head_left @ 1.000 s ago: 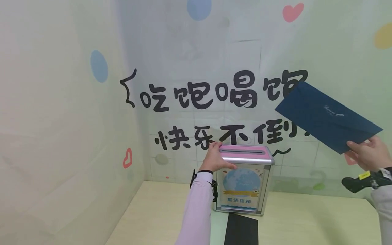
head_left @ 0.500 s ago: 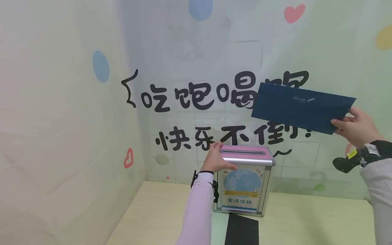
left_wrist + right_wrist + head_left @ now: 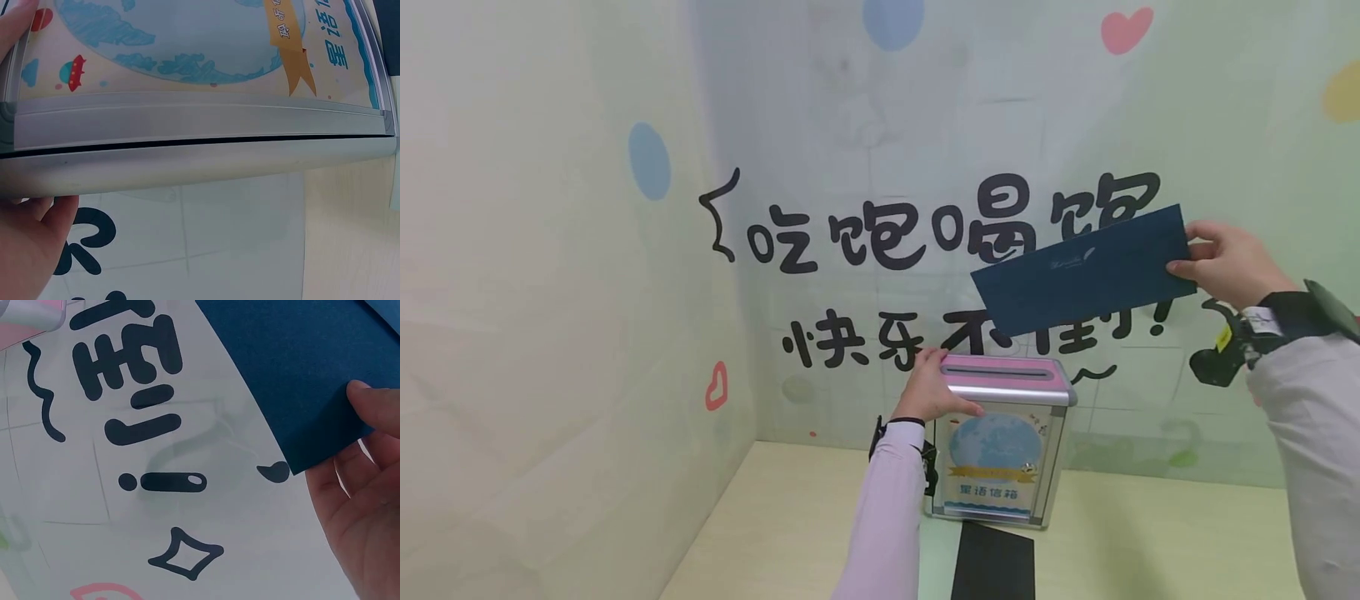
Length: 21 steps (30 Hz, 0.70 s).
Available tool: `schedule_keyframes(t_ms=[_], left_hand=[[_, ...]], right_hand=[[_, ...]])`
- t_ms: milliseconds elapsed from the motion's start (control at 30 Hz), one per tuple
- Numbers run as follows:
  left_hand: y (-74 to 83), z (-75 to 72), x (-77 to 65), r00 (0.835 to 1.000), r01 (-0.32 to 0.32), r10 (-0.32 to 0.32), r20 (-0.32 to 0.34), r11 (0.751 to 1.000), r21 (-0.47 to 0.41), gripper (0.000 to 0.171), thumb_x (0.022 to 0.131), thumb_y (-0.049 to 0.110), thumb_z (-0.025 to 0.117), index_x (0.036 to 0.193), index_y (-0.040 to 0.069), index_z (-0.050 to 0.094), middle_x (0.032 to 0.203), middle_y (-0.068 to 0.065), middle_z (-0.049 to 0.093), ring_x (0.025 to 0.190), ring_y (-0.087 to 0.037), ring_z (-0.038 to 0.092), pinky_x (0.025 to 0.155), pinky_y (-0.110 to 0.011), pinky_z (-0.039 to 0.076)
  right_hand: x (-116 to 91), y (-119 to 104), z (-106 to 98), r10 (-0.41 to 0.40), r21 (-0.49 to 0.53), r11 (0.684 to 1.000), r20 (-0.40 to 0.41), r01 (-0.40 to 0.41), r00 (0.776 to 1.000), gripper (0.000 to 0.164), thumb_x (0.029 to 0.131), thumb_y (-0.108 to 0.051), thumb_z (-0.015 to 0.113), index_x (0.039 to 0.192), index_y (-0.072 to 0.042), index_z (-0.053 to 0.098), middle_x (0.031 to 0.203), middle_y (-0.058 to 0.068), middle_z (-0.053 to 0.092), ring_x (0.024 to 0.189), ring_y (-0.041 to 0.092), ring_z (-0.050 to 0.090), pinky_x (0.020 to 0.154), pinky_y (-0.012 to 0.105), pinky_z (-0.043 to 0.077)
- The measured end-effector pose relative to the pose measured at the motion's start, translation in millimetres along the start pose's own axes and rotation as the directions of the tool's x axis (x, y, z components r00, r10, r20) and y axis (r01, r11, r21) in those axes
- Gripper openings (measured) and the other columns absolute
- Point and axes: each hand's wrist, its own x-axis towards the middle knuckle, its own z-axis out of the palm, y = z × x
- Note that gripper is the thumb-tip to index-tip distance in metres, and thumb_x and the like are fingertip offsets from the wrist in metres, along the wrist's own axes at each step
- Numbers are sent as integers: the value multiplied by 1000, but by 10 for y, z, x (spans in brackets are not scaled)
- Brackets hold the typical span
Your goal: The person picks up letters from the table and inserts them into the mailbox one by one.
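My right hand (image 3: 1234, 262) pinches a dark blue envelope (image 3: 1082, 275) by its right end, thumb in front and fingers behind. Small pale lettering and a feather mark show on its face. The envelope hangs in the air above the mailbox (image 3: 1000, 367), its left end tilted down. A slot (image 3: 996, 372) runs along the mailbox's pink top. At the upper left corner my left hand (image 3: 928, 387) grips the mailbox, thumb on the front and fingers over the top. In the left wrist view its side frame (image 3: 200, 125) crosses the picture.
A black flat piece (image 3: 995, 562) lies on the pale table (image 3: 1165, 533) before the mailbox, beside a light green strip (image 3: 936, 554). Close behind stands a wall (image 3: 865, 108) with large dark characters. Another wall (image 3: 550, 333) borders the table's left side.
My right hand has moved left and upward with the envelope, which has turned so that its left end now points down towards the mailbox. The left hand keeps its grip in place.
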Motion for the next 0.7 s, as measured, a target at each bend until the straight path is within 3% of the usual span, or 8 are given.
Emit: schedule_keyframes(t_ms=[67, 167, 300, 700], left_hand=[[5, 11, 17, 1000, 4, -4, -4, 1000, 0, 110, 51, 36, 88, 140, 9, 32, 144, -10, 26, 124, -28, 39, 96, -39, 40], [5, 31, 41, 1000, 22, -22, -6, 1000, 1, 110, 50, 36, 88, 141, 9, 31, 144, -8, 26, 124, -26, 40, 96, -38, 40], [-9, 26, 40, 1000, 28, -28, 4, 1000, -3, 111, 50, 36, 88, 141, 10, 31, 145, -8, 25, 126, -26, 38, 97, -38, 40], [15, -47, -18, 999, -7, 8, 32, 1000, -16, 109, 52, 36, 88, 141, 8, 31, 145, -10, 23, 127, -27, 36, 97, -38, 39]], right_hand=[[38, -12, -23, -15, -30, 999, 22, 16, 1000, 40, 89, -14, 53, 120, 6, 37, 120, 41, 42, 91, 37, 59, 67, 34, 46], [88, -28, -39, -28, -70, 997, 57, 32, 998, 45, 90, -13, 52, 125, 9, 34, 121, 43, 39, 107, 52, 44, 74, 44, 46], [114, -95, -2, -48, -144, 988, 76, 59, 996, 41, 88, -11, 52, 121, 8, 37, 119, 43, 40, 108, 53, 41, 81, 57, 39], [145, -390, 153, -107, -301, 944, 107, 135, 989, 37, 81, 0, 52, 117, 9, 44, 114, 42, 45, 103, 54, 44, 81, 59, 37]])
